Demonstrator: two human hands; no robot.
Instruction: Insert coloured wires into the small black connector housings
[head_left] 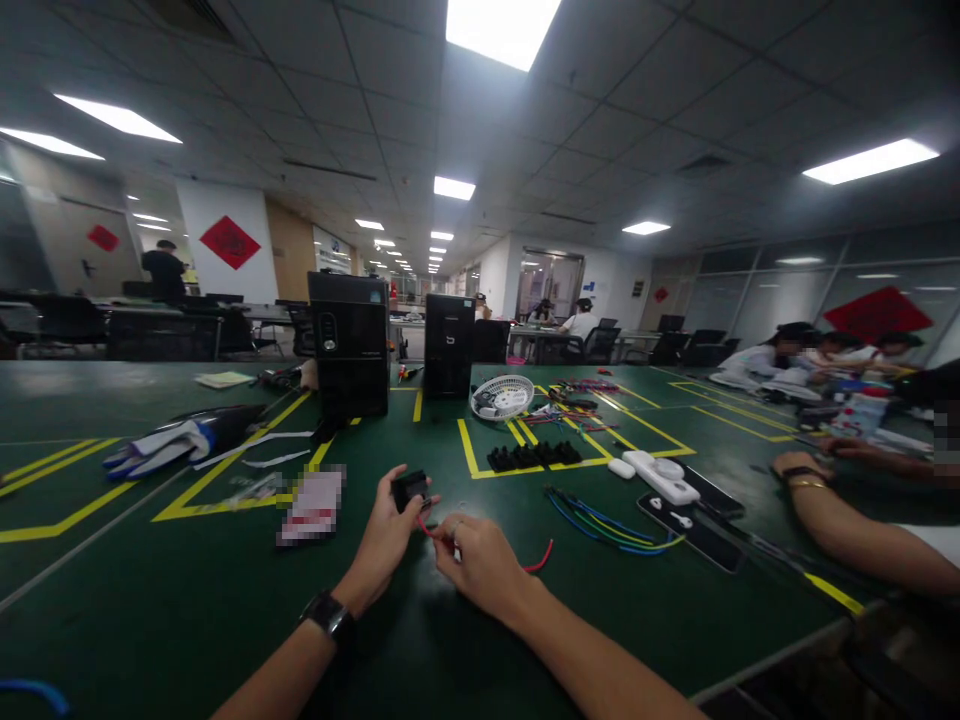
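Observation:
In the head view, my left hand [379, 545] is closed around a small black block-shaped part [409, 486], held just above the green table. My right hand [480, 565] pinches a red wire [541, 560] close to that part. One end of the wire runs up toward the black part; the other sticks out past my right hand. Whether the wire enters the part is hidden by my fingers. Beyond my hands lies a row of similar black parts [532, 456]. Blue and yellow-green wires [611, 528] lie to the right.
Two black computer cases [349, 345] stand at the back, near a white basket [501, 398] and tangled wires [574, 410]. Phones, earbuds and a white device [660, 478] lie right, beside another person's arm [840, 525]. At left are a glove [161, 445] and a blurred packet [313, 505].

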